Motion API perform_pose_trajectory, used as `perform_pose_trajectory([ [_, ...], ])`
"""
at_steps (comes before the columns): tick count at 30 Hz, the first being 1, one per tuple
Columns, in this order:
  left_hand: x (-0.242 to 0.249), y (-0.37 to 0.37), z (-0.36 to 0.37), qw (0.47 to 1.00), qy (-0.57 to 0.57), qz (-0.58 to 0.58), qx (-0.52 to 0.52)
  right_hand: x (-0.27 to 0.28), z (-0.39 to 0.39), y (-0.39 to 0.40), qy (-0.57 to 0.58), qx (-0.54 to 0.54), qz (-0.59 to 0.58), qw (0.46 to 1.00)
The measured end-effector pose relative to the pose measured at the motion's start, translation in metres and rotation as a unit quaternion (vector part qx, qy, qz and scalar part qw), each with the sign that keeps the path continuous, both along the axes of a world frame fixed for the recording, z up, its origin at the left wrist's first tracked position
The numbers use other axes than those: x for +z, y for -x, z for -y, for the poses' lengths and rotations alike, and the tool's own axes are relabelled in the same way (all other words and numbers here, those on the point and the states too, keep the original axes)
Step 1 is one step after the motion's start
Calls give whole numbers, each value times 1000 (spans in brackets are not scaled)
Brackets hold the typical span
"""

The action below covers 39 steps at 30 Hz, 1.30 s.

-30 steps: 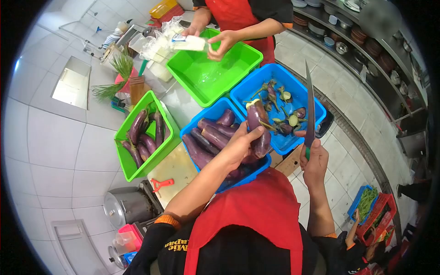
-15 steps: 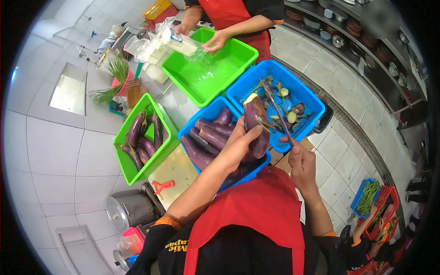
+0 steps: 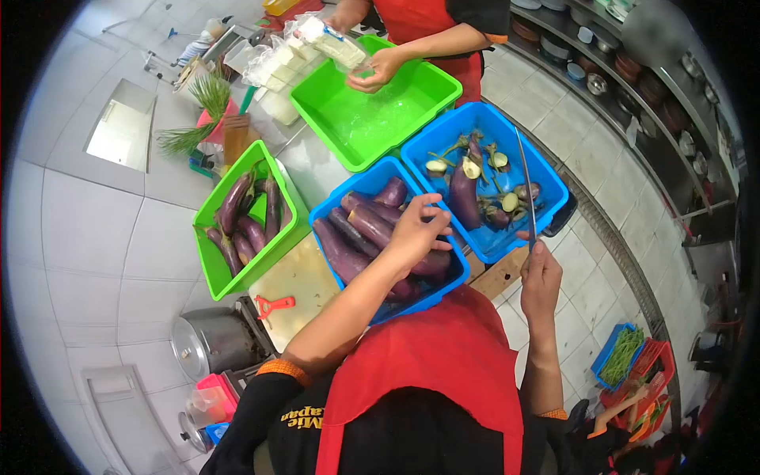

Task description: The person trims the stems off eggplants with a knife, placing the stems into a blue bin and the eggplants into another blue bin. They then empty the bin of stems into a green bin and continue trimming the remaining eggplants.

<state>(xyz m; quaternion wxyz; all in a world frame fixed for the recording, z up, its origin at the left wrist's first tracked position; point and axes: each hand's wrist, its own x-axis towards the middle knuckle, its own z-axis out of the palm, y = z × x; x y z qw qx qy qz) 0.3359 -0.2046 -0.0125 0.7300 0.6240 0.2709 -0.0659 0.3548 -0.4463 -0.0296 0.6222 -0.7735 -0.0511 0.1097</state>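
My left hand (image 3: 419, 231) is over the near blue tub (image 3: 318, 212), with its fingers apart and nothing in them. Beneath it lie several purple eggplants (image 3: 340, 252) with their ends trimmed off. In my right hand (image 3: 542, 281) is a knife (image 3: 526, 178), its blade pointing up and away across the right rim of the far blue tub (image 3: 546, 154). That tub holds cut-off eggplant caps (image 3: 510, 201) and a long eggplant (image 3: 465, 196), whose pale cut end shows.
A green tub (image 3: 210, 277) at left holds whole eggplants. A red peeler (image 3: 274, 306) lies on a cutting board (image 3: 297, 277). Across from me, a person holds a bagged white block (image 3: 340, 47) over another green tub (image 3: 435, 87). A metal pot (image 3: 214, 344) stands lower left.
The eggplant has left my left hand and is now in the far blue tub. My left hand has opened over the near tub; the knife has swung more upright, to the right.
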Motion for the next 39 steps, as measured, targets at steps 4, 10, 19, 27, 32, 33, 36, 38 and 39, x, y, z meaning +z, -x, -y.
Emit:
perform_pose_trajectory([
  [4,22,35,-12,998,7,45,-40,-29,1,-8,148,-113,73,980],
  [10,24,81,-45,986,-27,159,32,-66,18,0,-19,27,-59,998],
  [19,14,149,-165,903,-241,152,323,-154,131,48,-3,-26,-131,991],
  [27,-34,179,-209,860,-398,116,297,-105,86,89,-36,-252,-38,966],
  [32,15,171,-98,904,-407,76,107,-70,40,119,-13,-194,19,981],
  [33,17,172,-94,853,-513,64,65,-66,33,127,-12,-171,14,985],
  [36,14,178,-103,881,-470,50,17,-63,13,146,-3,-123,25,992],
  [38,14,177,-103,890,-451,59,27,-64,1,155,-13,-112,10,994],
  [39,15,178,-103,897,-435,63,33,-64,-3,158,-7,-104,1,995],
])
